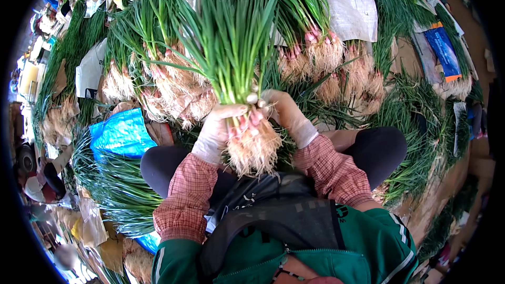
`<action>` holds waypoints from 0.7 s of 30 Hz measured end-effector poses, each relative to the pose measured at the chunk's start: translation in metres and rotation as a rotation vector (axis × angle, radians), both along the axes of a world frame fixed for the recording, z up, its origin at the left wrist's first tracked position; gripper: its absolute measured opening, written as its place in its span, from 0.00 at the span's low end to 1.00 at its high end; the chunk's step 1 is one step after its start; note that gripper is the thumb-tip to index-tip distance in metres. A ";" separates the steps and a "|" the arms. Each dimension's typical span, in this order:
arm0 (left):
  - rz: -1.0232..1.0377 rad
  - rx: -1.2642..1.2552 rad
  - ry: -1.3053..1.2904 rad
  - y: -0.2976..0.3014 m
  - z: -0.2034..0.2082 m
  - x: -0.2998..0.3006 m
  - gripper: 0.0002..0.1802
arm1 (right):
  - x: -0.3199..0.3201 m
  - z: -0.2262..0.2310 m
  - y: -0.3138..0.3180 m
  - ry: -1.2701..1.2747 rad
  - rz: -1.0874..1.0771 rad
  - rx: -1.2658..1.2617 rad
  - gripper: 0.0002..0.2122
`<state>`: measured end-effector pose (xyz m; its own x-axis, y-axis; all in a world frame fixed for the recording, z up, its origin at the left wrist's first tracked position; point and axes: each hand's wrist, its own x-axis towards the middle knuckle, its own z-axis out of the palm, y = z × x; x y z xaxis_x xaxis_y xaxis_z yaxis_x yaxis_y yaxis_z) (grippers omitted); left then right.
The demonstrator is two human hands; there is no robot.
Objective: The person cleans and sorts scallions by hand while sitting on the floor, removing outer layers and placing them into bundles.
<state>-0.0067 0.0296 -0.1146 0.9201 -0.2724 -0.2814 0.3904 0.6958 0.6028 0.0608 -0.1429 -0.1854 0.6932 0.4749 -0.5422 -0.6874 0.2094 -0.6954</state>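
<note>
In front of my chest stands a bunch of spring onions (231,47), green leaves pointing up and away, pinkish bulbs and pale shaggy roots hanging below. My left hand (211,132), in a whitish glove, is wrapped round its lower stems from the left, the thumb lying across the front. From the right, my right hand (288,111), also gloved, has its fingers bent in against the stems beside some small white bulbs (252,98). Its fingertips are partly hidden there. Both forearms wear checked red sleeves.
More spring onion bunches (171,76) lie ahead, with others (326,52) to their right. Loose green leaves (405,105) spread at the right. A blue plastic sheet (118,132) covers part of a leafy pile (118,189) by my left knee. A white sack (347,5) lies at the far side.
</note>
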 end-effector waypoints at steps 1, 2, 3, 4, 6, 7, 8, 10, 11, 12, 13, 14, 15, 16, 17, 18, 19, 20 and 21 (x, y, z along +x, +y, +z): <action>0.025 -0.066 -0.076 0.003 0.009 -0.003 0.28 | 0.003 0.009 -0.006 -0.134 0.304 -0.310 0.10; 0.043 -0.102 -0.105 0.005 0.023 -0.005 0.28 | 0.005 0.014 -0.016 -0.280 0.632 -0.592 0.10; 0.053 -0.137 -0.138 0.007 0.038 -0.005 0.28 | 0.014 0.006 -0.022 -0.539 0.433 -0.645 0.10; 0.098 -0.196 -0.165 0.011 0.033 -0.004 0.28 | 0.026 -0.001 -0.027 -0.794 0.242 -0.674 0.10; 0.148 -0.032 -0.227 0.016 0.023 0.006 0.29 | 0.073 0.007 -0.035 -1.050 0.006 -0.917 0.12; 0.089 -0.075 -0.142 0.018 0.015 0.010 0.32 | 0.096 0.011 -0.037 -1.067 -0.078 -1.001 0.13; 0.138 -0.045 -0.120 0.012 0.013 0.011 0.36 | 0.110 0.015 -0.036 -0.882 -0.073 -1.014 0.15; 0.144 -0.138 -0.150 0.003 0.013 0.019 0.39 | 0.123 0.003 -0.029 -0.794 0.265 -1.415 0.17; 0.138 -0.118 -0.144 0.004 0.010 0.019 0.40 | 0.129 -0.004 -0.027 -0.735 0.439 -1.610 0.18; 0.107 -0.143 -0.154 0.013 -0.007 0.021 0.41 | 0.136 -0.008 -0.035 -0.726 0.355 -1.486 0.17; 0.088 -0.179 -0.152 0.012 -0.010 0.023 0.40 | 0.144 -0.016 -0.052 -0.708 0.278 -1.365 0.17; 0.095 -0.197 -0.142 0.019 -0.011 0.016 0.39 | 0.135 0.001 -0.039 -0.697 0.224 -1.218 0.17; 0.138 -0.210 -0.158 0.023 -0.012 0.011 0.38 | 0.122 0.023 -0.041 -0.458 0.058 -0.913 0.18; 0.167 -0.230 -0.182 0.021 -0.010 0.009 0.37 | 0.110 0.045 -0.043 -0.553 0.058 -0.900 0.18; 0.187 -0.256 -0.203 0.017 -0.010 0.010 0.36 | 0.096 0.049 -0.053 -0.739 0.112 -0.741 0.17; 0.181 -0.258 -0.197 0.014 -0.012 0.011 0.36 | 0.084 0.053 -0.060 -0.717 0.122 -0.647 0.15; 0.178 -0.257 -0.193 0.011 -0.015 0.013 0.35 | 0.070 0.062 -0.063 -0.690 0.133 -0.552 0.14; 0.175 -0.258 -0.187 0.009 -0.021 0.015 0.35 | 0.056 0.082 -0.054 -0.461 0.101 -0.530 0.12; 0.169 -0.222 -0.225 0.005 -0.022 0.017 0.34 | 0.045 0.084 -0.052 -0.436 0.050 -0.434 0.11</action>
<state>0.0098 0.0350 -0.1369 0.9896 -0.1428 -0.0175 0.1331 0.8627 0.4880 0.1056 -0.1944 -0.1018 0.8770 0.3122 -0.3653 -0.3224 -0.1813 -0.9291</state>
